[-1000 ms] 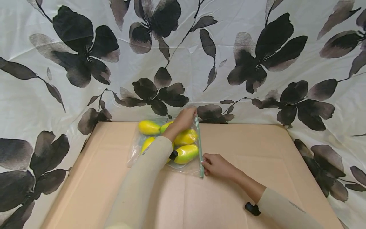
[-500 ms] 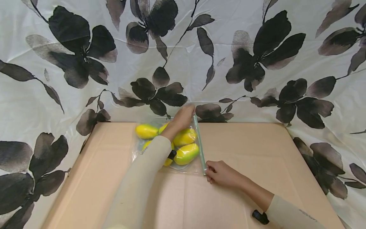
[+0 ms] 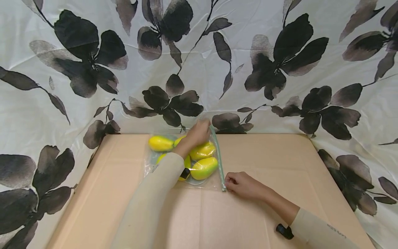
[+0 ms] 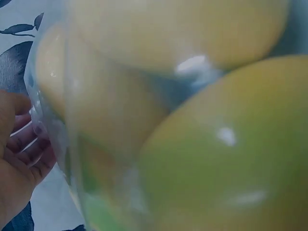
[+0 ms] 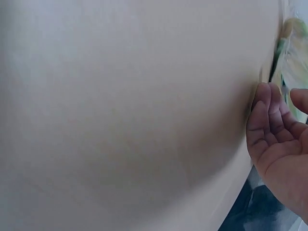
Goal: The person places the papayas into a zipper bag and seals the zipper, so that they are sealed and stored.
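Note:
A clear zip bag [image 3: 214, 183] with a green zip strip lies on the cardboard, its zip side to the right. Inside are several yellow-green mangoes [image 3: 203, 168], which fill much of the left wrist view as large mangoes [image 4: 231, 144]. At the far end of the zip, my left hand [image 3: 199, 133] grips the bag's corner; its fingers [image 4: 33, 149] show at the bag's edge. My right hand [image 3: 244, 185] rests beside the near end of the zip, fingers loosely bent. In the right wrist view, the right thumb [image 5: 299, 100] stands apart from the fingertips.
A large sheet of cardboard [image 3: 273, 155] forms the work surface. Behind and around it hangs or lies a white cloth [image 3: 230, 86] with dark flowers. My left forearm [image 3: 152, 200] crosses over part of the bag and hides some mangoes.
The right hand has shifted slightly right along with the near zip end, and its fingers look looser now. The left hand keeps to the far corner, a little lower than half a second ago.

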Motion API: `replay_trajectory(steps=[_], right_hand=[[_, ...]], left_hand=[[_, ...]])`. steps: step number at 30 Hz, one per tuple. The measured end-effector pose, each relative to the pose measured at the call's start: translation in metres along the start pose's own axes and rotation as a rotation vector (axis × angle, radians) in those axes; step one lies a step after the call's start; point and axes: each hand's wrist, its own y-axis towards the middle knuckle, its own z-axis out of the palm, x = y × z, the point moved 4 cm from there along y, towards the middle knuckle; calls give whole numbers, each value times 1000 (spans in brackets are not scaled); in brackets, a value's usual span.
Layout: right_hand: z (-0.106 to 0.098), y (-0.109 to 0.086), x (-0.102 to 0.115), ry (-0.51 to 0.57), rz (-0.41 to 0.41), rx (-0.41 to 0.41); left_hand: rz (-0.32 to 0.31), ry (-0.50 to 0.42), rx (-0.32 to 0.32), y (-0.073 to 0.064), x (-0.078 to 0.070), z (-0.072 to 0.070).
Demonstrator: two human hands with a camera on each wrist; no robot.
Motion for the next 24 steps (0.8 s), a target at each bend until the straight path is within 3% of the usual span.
replay_trajectory(steps=[7, 15, 24], right_hand=[[-30, 12, -1, 23, 35, -104], [-62, 41, 0, -5, 75, -205], [-67, 77, 6, -12, 94, -198]], left_hand=[[13, -11, 46, -6, 5, 10], [14, -10, 60, -20, 7, 15], [80, 76, 85, -49, 7, 7]])
